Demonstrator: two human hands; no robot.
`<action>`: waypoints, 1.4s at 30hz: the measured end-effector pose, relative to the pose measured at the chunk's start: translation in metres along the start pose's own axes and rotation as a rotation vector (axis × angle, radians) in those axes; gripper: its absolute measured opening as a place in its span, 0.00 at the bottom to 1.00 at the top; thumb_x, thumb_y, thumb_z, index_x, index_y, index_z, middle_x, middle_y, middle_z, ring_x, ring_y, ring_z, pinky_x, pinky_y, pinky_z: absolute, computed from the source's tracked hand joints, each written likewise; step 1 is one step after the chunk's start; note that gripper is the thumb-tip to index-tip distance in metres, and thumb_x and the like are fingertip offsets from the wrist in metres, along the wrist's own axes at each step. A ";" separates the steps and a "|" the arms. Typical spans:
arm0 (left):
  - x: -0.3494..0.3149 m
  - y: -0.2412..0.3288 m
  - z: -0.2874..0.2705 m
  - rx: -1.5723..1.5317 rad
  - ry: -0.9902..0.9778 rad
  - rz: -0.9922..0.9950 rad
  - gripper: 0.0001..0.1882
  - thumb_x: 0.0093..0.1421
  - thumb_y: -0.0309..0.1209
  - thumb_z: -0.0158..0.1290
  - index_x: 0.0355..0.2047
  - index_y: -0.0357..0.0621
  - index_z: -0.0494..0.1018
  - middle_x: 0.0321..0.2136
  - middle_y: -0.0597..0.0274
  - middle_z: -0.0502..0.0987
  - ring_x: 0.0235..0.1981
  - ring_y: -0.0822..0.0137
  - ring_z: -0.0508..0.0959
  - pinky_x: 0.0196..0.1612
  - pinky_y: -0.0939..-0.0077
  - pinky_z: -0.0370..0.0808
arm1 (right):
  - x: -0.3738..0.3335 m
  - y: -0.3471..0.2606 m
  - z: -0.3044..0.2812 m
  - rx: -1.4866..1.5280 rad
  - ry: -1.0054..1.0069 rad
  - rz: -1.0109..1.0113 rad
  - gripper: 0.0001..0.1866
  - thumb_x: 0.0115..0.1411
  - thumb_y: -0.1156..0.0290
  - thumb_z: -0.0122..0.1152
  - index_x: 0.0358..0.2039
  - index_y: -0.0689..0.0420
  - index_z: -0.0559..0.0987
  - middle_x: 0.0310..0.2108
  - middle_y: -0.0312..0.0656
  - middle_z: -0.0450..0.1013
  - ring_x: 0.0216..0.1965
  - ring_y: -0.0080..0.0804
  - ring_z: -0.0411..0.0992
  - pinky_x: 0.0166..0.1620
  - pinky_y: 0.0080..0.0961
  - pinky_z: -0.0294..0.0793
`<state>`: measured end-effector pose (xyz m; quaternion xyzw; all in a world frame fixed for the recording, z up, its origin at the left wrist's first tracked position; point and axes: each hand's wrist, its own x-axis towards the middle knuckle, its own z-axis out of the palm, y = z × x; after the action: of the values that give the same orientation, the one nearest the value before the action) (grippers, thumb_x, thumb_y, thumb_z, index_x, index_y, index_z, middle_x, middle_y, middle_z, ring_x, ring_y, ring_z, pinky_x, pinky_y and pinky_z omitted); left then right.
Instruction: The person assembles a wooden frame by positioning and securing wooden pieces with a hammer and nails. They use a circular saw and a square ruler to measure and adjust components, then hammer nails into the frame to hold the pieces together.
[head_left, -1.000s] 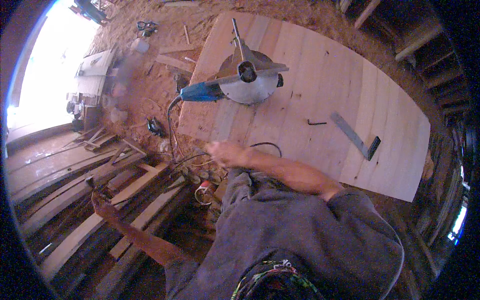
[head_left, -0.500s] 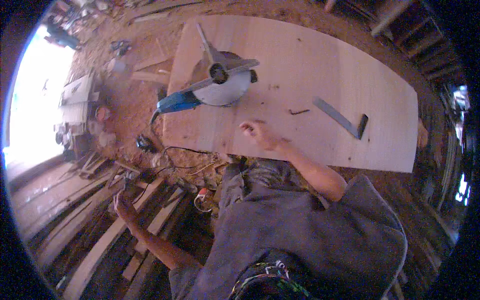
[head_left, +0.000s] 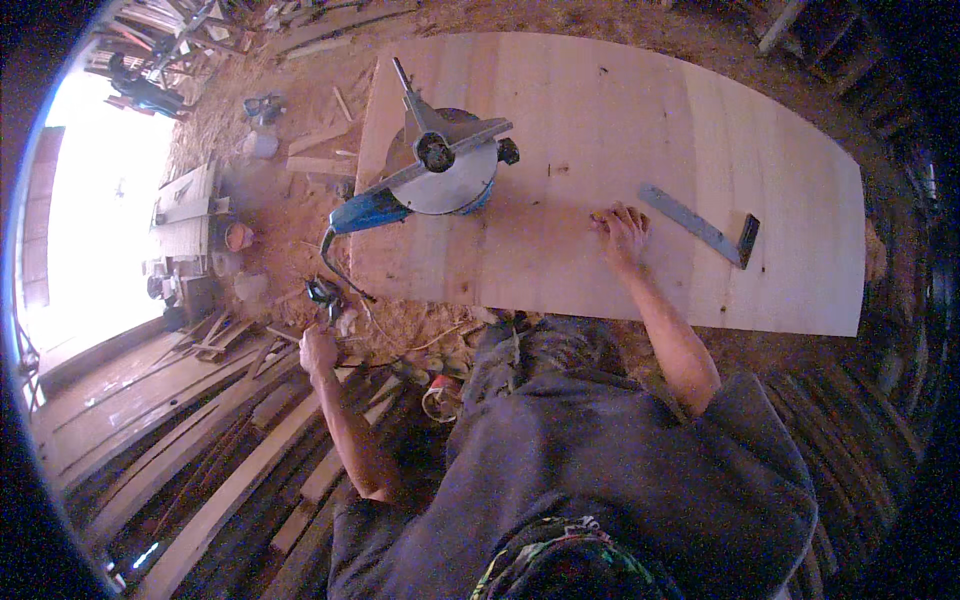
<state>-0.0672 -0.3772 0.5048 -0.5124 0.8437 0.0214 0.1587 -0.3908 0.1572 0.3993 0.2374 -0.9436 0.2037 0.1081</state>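
R hand at board nr square, L hand off it; can't tell either grip.

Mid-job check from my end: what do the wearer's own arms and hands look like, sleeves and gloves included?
The left hand and right hand are ungloved. No watch or band can be made out at either wrist. The forearms are bare up to the short, loose, dark grey sleeves of a plain-looking shirt. Finer detail is too grainy to tell.
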 end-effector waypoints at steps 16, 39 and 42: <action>-0.031 0.239 -0.147 -0.407 0.312 0.879 0.32 0.60 0.44 0.63 0.58 0.37 0.71 0.47 0.41 0.78 0.51 0.43 0.76 0.56 0.51 0.72 | -0.023 0.002 0.074 0.903 0.168 0.442 0.09 0.74 0.65 0.49 0.40 0.58 0.70 0.32 0.42 0.69 0.37 0.38 0.66 0.46 0.36 0.68; -0.210 0.378 0.009 -1.908 -0.170 0.042 0.35 0.65 0.44 0.61 0.60 0.40 0.53 0.47 0.55 0.73 0.44 0.68 0.73 0.47 0.70 0.71 | -0.002 -0.047 -0.050 1.488 -0.070 0.936 0.13 0.72 0.56 0.55 0.40 0.53 0.77 0.25 0.28 0.68 0.19 0.15 0.62 0.21 0.16 0.60; -0.216 0.361 0.002 -1.706 -0.189 0.167 0.34 0.64 0.41 0.63 0.59 0.39 0.56 0.45 0.56 0.75 0.47 0.66 0.73 0.51 0.70 0.70 | 0.003 -0.067 -0.119 1.669 -0.232 0.809 0.12 0.72 0.58 0.56 0.42 0.54 0.76 0.29 0.30 0.71 0.21 0.14 0.63 0.22 0.14 0.61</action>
<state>-0.2898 -0.0202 0.5193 -0.3887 0.5576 0.7019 -0.2129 -0.3475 0.1542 0.5286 -0.0896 -0.5079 0.8126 -0.2714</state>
